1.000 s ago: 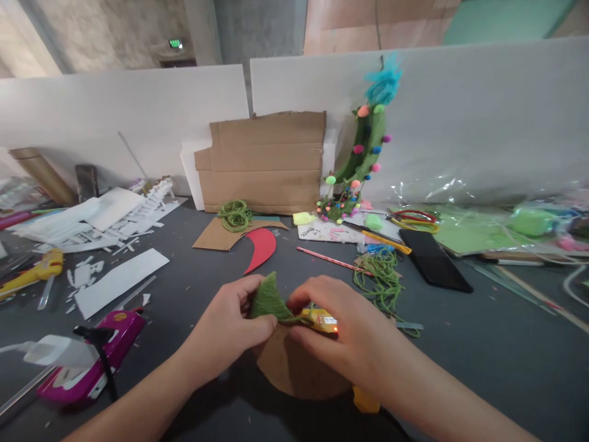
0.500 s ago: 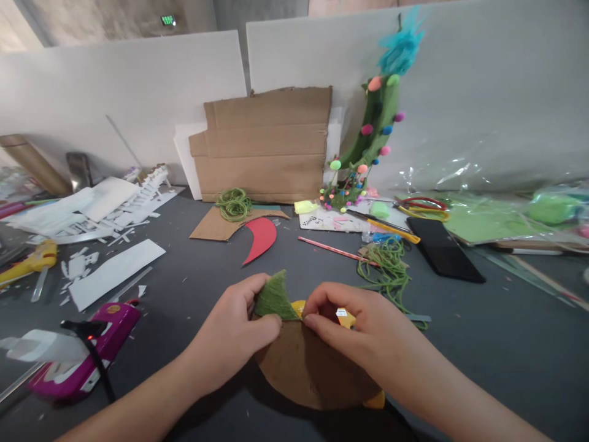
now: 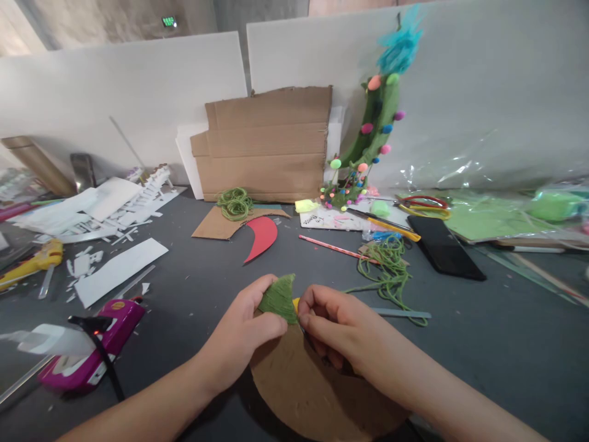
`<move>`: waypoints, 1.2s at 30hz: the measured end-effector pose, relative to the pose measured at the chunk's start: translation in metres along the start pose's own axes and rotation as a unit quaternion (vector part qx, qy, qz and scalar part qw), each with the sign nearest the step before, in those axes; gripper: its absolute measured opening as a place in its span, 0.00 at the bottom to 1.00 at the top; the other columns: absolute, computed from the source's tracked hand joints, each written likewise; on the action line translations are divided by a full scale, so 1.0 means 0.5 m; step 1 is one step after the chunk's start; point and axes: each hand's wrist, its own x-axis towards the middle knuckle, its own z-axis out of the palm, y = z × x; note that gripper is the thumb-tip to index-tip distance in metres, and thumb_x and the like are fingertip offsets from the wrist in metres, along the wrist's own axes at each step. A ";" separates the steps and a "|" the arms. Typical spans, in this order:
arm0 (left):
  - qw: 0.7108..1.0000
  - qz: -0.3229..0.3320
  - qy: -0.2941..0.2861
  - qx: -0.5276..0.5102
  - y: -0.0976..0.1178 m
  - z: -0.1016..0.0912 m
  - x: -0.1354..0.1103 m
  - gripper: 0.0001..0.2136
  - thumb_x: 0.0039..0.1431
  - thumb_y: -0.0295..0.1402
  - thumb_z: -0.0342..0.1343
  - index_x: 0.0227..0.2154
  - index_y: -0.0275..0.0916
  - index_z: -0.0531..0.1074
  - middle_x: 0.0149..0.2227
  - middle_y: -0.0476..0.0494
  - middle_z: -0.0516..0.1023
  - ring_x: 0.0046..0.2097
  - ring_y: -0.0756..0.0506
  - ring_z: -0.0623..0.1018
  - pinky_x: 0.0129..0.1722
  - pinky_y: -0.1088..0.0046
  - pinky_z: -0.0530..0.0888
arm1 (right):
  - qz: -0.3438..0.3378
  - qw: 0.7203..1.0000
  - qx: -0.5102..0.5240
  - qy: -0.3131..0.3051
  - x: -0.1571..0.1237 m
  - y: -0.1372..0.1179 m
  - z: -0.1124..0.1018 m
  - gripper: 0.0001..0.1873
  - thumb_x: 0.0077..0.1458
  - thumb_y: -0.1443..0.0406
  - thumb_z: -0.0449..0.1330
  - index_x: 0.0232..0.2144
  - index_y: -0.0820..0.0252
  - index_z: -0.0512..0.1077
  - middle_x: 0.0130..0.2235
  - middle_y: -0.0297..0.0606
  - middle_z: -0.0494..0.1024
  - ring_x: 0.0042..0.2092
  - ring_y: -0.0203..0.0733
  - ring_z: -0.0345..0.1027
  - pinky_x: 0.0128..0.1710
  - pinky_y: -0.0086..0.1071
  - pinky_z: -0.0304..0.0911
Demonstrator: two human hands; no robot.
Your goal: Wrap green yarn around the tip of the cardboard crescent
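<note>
My left hand (image 3: 251, 328) is closed on a brown cardboard cutout (image 3: 313, 393) with a rounded lower edge. Its pointed upper tip is wrapped in green yarn (image 3: 279, 299), and my thumb presses just below the wrapping. My right hand (image 3: 335, 325) pinches close to the wrapped tip's right side. A green strand runs from the loose yarn pile (image 3: 389, 267) toward that hand, though its end between the fingertips is hidden. Behind the cutout a sliver of something yellow (image 3: 296, 304) shows between my hands; most of it is covered.
A red paper crescent (image 3: 262, 239) and a striped pencil (image 3: 334, 247) lie ahead. At left are a magenta device (image 3: 99, 356) with a black cable and a yellow glue gun (image 3: 34, 264). A black phone (image 3: 444, 248) lies at right; a pompom-covered green crescent (image 3: 381, 123) stands behind.
The cardboard cutout has tilted and come lower, showing more of its lower part. My right hand has shifted slightly, and the yellow thing behind is now mostly covered.
</note>
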 end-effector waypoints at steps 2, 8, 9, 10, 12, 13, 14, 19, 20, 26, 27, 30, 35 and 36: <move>1.000 -0.003 -0.002 0.022 0.002 0.000 0.001 0.09 0.43 0.24 0.51 0.30 0.39 0.65 0.26 0.52 0.68 0.28 0.50 0.68 0.28 0.75 0.62 | 0.001 1.000 0.000 0.000 0.000 0.002 -0.001 0.05 0.54 0.66 0.48 0.26 0.58 0.59 0.20 0.24 0.61 0.20 0.27 0.51 0.17 0.19 0.47; 0.997 0.005 -0.014 0.077 0.007 -0.003 0.005 0.08 0.44 0.25 0.52 0.29 0.40 0.65 0.26 0.53 0.66 0.29 0.51 0.67 0.29 0.76 0.62 | 0.001 1.000 -0.017 0.011 -0.003 -0.003 -0.008 0.05 0.53 0.69 0.49 0.25 0.58 0.59 0.19 0.23 0.60 0.18 0.26 0.47 0.17 0.19 0.45; 0.997 0.006 -0.016 0.080 0.008 -0.004 0.006 0.08 0.44 0.25 0.52 0.29 0.40 0.65 0.26 0.53 0.66 0.29 0.51 0.67 0.29 0.76 0.62 | 0.002 1.000 -0.018 0.012 -0.003 -0.004 -0.008 0.05 0.53 0.69 0.49 0.25 0.58 0.59 0.19 0.23 0.60 0.18 0.26 0.48 0.17 0.19 0.45; 0.996 0.006 -0.017 0.082 0.008 -0.004 0.006 0.08 0.44 0.24 0.52 0.29 0.40 0.65 0.26 0.53 0.66 0.29 0.51 0.67 0.29 0.76 0.62 | 0.004 1.000 -0.018 0.013 -0.003 -0.005 -0.008 0.05 0.53 0.69 0.49 0.25 0.58 0.59 0.19 0.23 0.60 0.18 0.26 0.48 0.17 0.19 0.45; 0.997 0.005 -0.019 0.080 0.009 -0.004 0.007 0.07 0.45 0.25 0.51 0.30 0.40 0.65 0.26 0.53 0.66 0.29 0.51 0.67 0.29 0.76 0.62 | 0.006 1.000 -0.018 0.013 -0.003 -0.006 -0.008 0.05 0.53 0.69 0.49 0.25 0.58 0.59 0.19 0.23 0.60 0.18 0.26 0.48 0.17 0.19 0.45; 0.997 0.005 -0.021 0.079 0.009 -0.004 0.007 0.06 0.46 0.26 0.52 0.30 0.40 0.65 0.27 0.53 0.66 0.30 0.51 0.67 0.30 0.76 0.63 | 0.005 1.000 -0.017 0.012 -0.002 -0.006 -0.008 0.05 0.53 0.70 0.49 0.25 0.58 0.59 0.19 0.23 0.60 0.19 0.26 0.48 0.17 0.18 0.45; 0.996 0.006 -0.023 0.081 0.009 -0.004 0.008 0.06 0.46 0.26 0.52 0.30 0.40 0.65 0.27 0.53 0.66 0.30 0.51 0.67 0.30 0.76 0.63 | 0.002 1.000 -0.016 0.010 -0.002 -0.005 -0.008 0.05 0.52 0.70 0.49 0.25 0.58 0.59 0.19 0.23 0.60 0.19 0.26 0.48 0.17 0.18 0.45; 0.994 0.013 -0.015 0.109 0.010 -0.003 0.009 0.05 0.48 0.28 0.53 0.30 0.40 0.65 0.27 0.53 0.67 0.31 0.50 0.67 0.31 0.76 0.63 | -0.003 1.000 -0.014 0.012 -0.003 -0.004 -0.008 0.05 0.52 0.70 0.48 0.25 0.59 0.59 0.19 0.24 0.60 0.19 0.26 0.49 0.17 0.19 0.45; 0.993 0.014 -0.014 0.112 0.010 -0.003 0.010 0.05 0.48 0.28 0.53 0.30 0.40 0.66 0.28 0.53 0.67 0.31 0.50 0.67 0.31 0.76 0.64 | -0.001 1.000 -0.016 0.014 -0.003 -0.004 -0.008 0.05 0.51 0.70 0.48 0.25 0.59 0.59 0.19 0.24 0.60 0.19 0.26 0.49 0.17 0.19 0.45; 0.999 -0.012 -0.040 0.015 0.007 -0.006 0.012 0.06 0.50 0.29 0.53 0.32 0.40 0.66 0.28 0.52 0.68 0.31 0.50 0.68 0.32 0.76 0.64 | 0.005 1.000 -0.025 0.011 -0.005 -0.006 -0.011 0.05 0.52 0.70 0.48 0.26 0.59 0.59 0.19 0.24 0.60 0.18 0.26 0.48 0.17 0.18 0.45; 0.999 -0.015 -0.047 -0.016 0.005 -0.007 0.011 0.05 0.51 0.29 0.52 0.33 0.39 0.67 0.28 0.52 0.68 0.31 0.50 0.69 0.32 0.76 0.64 | 0.005 1.000 -0.026 0.011 -0.005 -0.006 -0.011 0.05 0.52 0.69 0.48 0.26 0.58 0.60 0.19 0.24 0.60 0.18 0.26 0.48 0.17 0.18 0.45; 0.996 -0.019 -0.064 -0.061 0.001 -0.008 0.009 0.06 0.52 0.30 0.51 0.34 0.39 0.67 0.29 0.50 0.69 0.32 0.49 0.70 0.33 0.75 0.65 | 0.005 1.000 -0.023 0.013 -0.004 -0.005 -0.009 0.05 0.53 0.69 0.49 0.25 0.59 0.59 0.18 0.24 0.60 0.18 0.26 0.48 0.16 0.18 0.45; 0.999 -0.009 -0.047 0.021 0.001 -0.007 0.011 0.07 0.49 0.29 0.56 0.33 0.40 0.68 0.29 0.52 0.69 0.31 0.51 0.69 0.32 0.76 0.64 | 0.000 1.000 -0.015 0.013 -0.002 0.001 -0.011 0.05 0.53 0.69 0.48 0.26 0.59 0.59 0.18 0.23 0.60 0.18 0.25 0.48 0.16 0.18 0.44; 0.999 -0.001 -0.041 0.036 0.003 -0.008 0.013 0.07 0.49 0.29 0.57 0.33 0.40 0.68 0.29 0.52 0.70 0.32 0.51 0.69 0.33 0.76 0.65 | -0.001 1.000 -0.012 0.010 -0.002 0.002 -0.013 0.05 0.53 0.69 0.48 0.26 0.59 0.60 0.18 0.23 0.60 0.18 0.26 0.48 0.15 0.18 0.44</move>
